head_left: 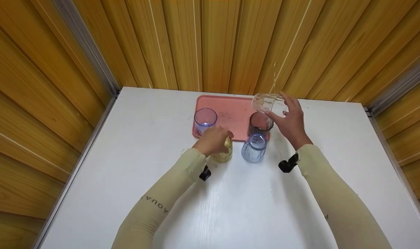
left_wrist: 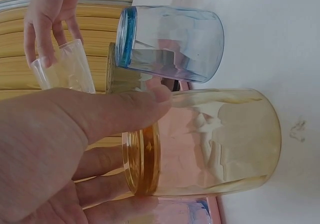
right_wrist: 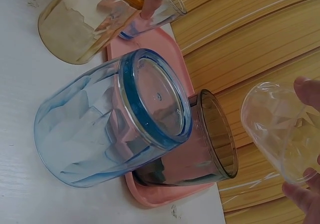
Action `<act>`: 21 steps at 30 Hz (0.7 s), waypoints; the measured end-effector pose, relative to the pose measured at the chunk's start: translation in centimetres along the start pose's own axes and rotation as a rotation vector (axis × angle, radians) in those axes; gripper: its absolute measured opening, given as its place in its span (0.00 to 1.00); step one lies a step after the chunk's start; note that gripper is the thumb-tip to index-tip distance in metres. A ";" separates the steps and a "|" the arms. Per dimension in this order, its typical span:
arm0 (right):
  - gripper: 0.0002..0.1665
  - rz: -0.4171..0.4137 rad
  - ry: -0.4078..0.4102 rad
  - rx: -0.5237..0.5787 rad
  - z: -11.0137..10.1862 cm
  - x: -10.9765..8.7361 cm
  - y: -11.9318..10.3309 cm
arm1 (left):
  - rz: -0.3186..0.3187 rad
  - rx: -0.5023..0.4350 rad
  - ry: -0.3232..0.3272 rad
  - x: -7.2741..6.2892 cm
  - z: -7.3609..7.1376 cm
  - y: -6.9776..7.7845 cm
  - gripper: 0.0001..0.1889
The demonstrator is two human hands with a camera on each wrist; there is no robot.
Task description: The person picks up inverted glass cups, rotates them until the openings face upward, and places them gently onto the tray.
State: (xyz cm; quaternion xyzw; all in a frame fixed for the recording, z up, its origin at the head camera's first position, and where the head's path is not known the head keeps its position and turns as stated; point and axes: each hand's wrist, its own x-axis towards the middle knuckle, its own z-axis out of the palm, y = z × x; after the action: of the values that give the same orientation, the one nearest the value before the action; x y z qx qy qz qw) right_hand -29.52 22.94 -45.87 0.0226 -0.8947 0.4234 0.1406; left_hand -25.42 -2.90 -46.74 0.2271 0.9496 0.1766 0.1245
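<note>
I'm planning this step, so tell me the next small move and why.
Probably lower the clear glass toward the open middle of the pink tray: the right hand holds it tilted in the air, while the dark glass and violet-blue glass stand mouth-up on that tray with space between them.

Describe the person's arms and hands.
The left sleeve and right sleeve are long, close-fitting and pale cream-yellow. Dark lettering, seemingly AQUA, marks the left; a small dark letter shows on the right. A small black device sits at each wrist. The left hand and right hand wear no gloves.
</note>
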 end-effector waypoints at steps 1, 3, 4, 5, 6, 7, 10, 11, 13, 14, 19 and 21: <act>0.46 -0.002 -0.001 -0.002 0.1 0.0 0.0 | 0.000 0.000 -0.001 0.0 0.0 0.0 0.26; 0.46 -0.010 -0.002 -0.010 0.1 0.1 0.0 | -0.001 0.000 -0.001 0.0 0.0 0.0 0.27; 0.46 -0.012 -0.004 -0.015 0.1 0.2 0.0 | 0.001 0.005 0.000 0.1 0.0 0.0 0.27; 0.46 -0.014 -0.006 -0.020 0.2 0.2 0.0 | 0.002 0.008 0.001 0.1 0.0 0.0 0.27; 0.46 -0.013 -0.008 -0.025 0.2 0.2 0.0 | 0.004 0.010 0.002 0.1 0.0 0.0 0.27; 0.46 -0.012 -0.009 -0.031 0.2 0.3 0.0 | 0.006 0.013 0.005 0.1 0.0 0.0 0.27; 0.46 -0.004 -0.015 -0.047 0.3 0.4 0.0 | 0.008 0.015 0.009 0.2 0.1 0.0 0.27; 0.46 -0.002 -0.017 -0.050 0.4 0.4 0.0 | 0.009 0.014 0.009 0.2 0.1 0.0 0.27; 0.47 0.005 -0.022 -0.063 0.4 0.4 0.1 | 0.006 0.009 0.008 0.2 0.1 0.0 0.27; 0.47 0.007 -0.024 -0.067 0.5 0.5 0.1 | 0.004 0.007 0.007 0.2 0.1 0.0 0.27; 0.46 -0.007 -0.021 -0.073 0.6 0.6 0.1 | 0.002 0.007 0.007 0.2 0.0 0.0 0.27; 0.46 -0.016 -0.021 -0.076 0.6 0.6 0.0 | 0.002 0.007 0.007 0.2 0.0 0.0 0.27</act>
State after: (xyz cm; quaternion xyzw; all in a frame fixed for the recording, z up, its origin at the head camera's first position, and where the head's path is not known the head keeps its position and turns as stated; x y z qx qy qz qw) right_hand -30.28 22.56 -46.09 0.0287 -0.9114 0.3876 0.1353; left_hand -25.59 -2.78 -46.78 0.2282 0.9503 0.1743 0.1205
